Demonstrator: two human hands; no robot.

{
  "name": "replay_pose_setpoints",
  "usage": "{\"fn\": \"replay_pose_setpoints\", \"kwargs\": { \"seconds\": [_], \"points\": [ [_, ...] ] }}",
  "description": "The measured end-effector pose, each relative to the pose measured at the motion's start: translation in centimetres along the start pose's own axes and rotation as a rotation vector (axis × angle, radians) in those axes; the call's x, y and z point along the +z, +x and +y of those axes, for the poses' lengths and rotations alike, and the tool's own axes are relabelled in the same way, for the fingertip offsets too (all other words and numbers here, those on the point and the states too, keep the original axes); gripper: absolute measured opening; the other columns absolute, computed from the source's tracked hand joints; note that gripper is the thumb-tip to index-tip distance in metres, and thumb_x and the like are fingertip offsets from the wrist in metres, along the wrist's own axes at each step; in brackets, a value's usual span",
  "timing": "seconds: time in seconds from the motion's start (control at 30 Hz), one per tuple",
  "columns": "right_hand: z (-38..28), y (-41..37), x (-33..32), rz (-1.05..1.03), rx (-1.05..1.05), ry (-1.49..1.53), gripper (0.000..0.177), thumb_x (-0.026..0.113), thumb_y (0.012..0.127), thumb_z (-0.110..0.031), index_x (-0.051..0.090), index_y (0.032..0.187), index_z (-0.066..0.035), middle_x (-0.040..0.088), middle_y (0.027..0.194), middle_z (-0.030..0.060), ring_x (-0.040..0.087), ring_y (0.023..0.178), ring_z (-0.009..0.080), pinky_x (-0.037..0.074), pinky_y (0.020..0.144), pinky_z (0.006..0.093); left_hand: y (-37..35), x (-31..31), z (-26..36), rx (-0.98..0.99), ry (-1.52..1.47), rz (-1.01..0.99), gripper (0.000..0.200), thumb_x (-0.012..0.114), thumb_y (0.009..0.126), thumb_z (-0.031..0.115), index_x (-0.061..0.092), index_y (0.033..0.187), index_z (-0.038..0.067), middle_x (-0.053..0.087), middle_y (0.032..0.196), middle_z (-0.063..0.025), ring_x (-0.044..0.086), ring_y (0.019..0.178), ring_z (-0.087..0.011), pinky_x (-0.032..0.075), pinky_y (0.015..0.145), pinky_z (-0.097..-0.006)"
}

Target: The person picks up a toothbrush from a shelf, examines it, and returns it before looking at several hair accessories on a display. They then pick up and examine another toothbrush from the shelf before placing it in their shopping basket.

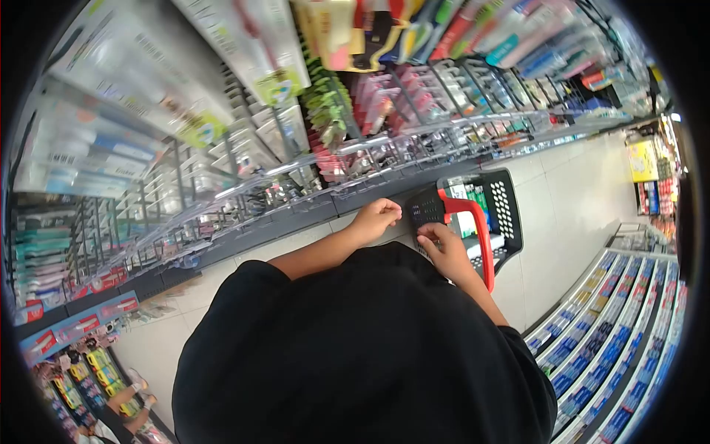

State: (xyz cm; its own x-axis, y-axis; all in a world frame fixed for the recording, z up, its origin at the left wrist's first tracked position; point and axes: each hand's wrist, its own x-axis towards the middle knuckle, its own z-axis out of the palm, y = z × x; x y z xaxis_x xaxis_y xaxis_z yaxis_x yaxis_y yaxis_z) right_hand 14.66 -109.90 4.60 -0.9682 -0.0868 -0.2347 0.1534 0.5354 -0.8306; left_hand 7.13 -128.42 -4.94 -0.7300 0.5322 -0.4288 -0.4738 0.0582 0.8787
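A black shopping basket with a red handle is in front of me, slightly to the right, with green and white packages inside. My left hand is raised left of the basket, its fingers curled together; what lies within them is hidden. Close beside the basket's near side is my right hand, fingers bent in toward the palm and the red handle just right of its wrist. The inside of that hand is turned out of sight. My forearms reach out from a black top.
A long shelf edge with hanging packaged goods runs along the left and front. On the right, a curved tiered shelf carries rows of blue boxes. Pale tiled floor lies between. At lower left, a person's legs show.
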Motion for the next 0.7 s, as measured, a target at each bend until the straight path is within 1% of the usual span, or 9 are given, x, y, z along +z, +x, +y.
{"fn": "replay_pose_setpoints", "kwargs": {
  "seconds": [0.1,0.13,0.23,0.3,0.37,0.43,0.5,0.63,0.7],
  "points": [
    [0.5,-2.6,-3.2,0.187,-0.256,-0.275,0.016,0.065,0.08,-0.009,0.061,0.091,0.001,0.063,0.09,0.0145,0.06,0.087,0.0297,0.047,0.077,0.0358,2.2,2.7,-0.2,0.025,0.099,-0.081,0.024,0.057,0.09,0.019,0.054,0.107,0.002,0.061,0.094,-0.004,0.057,0.082,-0.0108,0.045,0.073,-0.0247],
    [0.8,-3.4,-4.1,0.241,-0.214,-0.223,0.012,0.065,0.077,-0.006,0.061,0.088,0.0,0.063,0.089,0.0143,0.059,0.086,0.0327,0.046,0.078,0.0377,2.9,3.8,-0.5,0.081,0.148,-0.085,0.024,0.058,0.09,0.017,0.054,0.108,0.003,0.06,0.095,-0.0043,0.056,0.081,-0.0102,0.045,0.073,-0.0249],
    [3.3,-5.5,-6.4,0.396,-0.198,-0.147,0.008,0.063,0.078,-0.004,0.061,0.085,0.0,0.062,0.083,0.0131,0.058,0.081,0.0312,0.046,0.073,0.0371,2.7,8.0,2.0,0.173,0.145,-0.05,0.028,0.061,0.086,0.011,0.052,0.111,0.004,0.06,0.101,-0.0064,0.058,0.082,-0.0126,0.047,0.073,-0.0282],
    [4.9,-6.7,-7.4,0.42,-0.091,0.0,0.005,0.062,0.079,-0.004,0.061,0.083,-0.001,0.06,0.081,0.0113,0.057,0.077,0.027,0.045,0.07,0.033,3.1,9.9,3.0,0.275,0.167,-0.057,0.027,0.059,0.085,0.007,0.052,0.111,0.004,0.058,0.103,-0.0074,0.058,0.085,-0.0138,0.046,0.076,-0.0291],
    [6.8,-7.6,-8.4,0.389,-0.17,0.111,0.006,0.06,0.083,-0.005,0.061,0.086,-0.001,0.063,0.085,0.0091,0.059,0.079,0.0214,0.045,0.072,0.0299,4.0,11.7,3.7,0.436,0.29,-0.027,0.026,0.059,0.084,0.005,0.053,0.109,0.004,0.058,0.102,-0.0088,0.058,0.087,-0.0172,0.045,0.077,-0.0308],
    [8.9,-8.5,-8.2,0.372,0.018,0.802,0.01,0.056,0.088,-0.008,0.06,0.092,0.0,0.064,0.09,0.0077,0.059,0.085,0.0164,0.045,0.077,0.0282,4.8,13.6,4.7,0.612,0.448,-0.013,0.025,0.06,0.082,0.004,0.054,0.106,0.004,0.057,0.102,-0.0105,0.058,0.089,-0.0205,0.045,0.078,-0.0326],
    [12.4,-8.8,-8.5,0.366,0.032,1.049,0.017,0.052,0.091,-0.012,0.059,0.097,0.002,0.063,0.093,0.0076,0.059,0.089,0.0144,0.045,0.081,0.0282,5.5,15.9,7.0,0.809,0.646,-0.027,0.024,0.061,0.079,0.004,0.056,0.103,0.003,0.057,0.104,-0.0124,0.058,0.091,-0.0238,0.045,0.078,-0.0347],
    [20.6,-8.5,-8.1,0.402,0.385,0.742,0.022,0.055,0.09,-0.019,0.061,0.092,0.002,0.065,0.086,0.0093,0.062,0.082,0.0161,0.047,0.076,0.0286,7.7,19.8,8.0,0.746,0.8,-0.165,0.017,0.061,0.079,0.011,0.059,0.095,0.005,0.062,0.085,-0.007,0.06,0.079,-0.0241,0.046,0.072,-0.0362],
    [24.7,-8.4,-7.9,0.323,0.579,0.514,0.029,0.056,0.088,-0.026,0.062,0.09,0.002,0.066,0.084,0.0122,0.063,0.08,0.0198,0.048,0.074,0.0311,8.4,21.0,7.6,0.762,0.898,-0.102,0.011,0.063,0.075,0.012,0.062,0.085,0.009,0.059,0.065,-0.0019,0.058,0.062,-0.0218,0.044,0.059,-0.0341]
  ]
}}
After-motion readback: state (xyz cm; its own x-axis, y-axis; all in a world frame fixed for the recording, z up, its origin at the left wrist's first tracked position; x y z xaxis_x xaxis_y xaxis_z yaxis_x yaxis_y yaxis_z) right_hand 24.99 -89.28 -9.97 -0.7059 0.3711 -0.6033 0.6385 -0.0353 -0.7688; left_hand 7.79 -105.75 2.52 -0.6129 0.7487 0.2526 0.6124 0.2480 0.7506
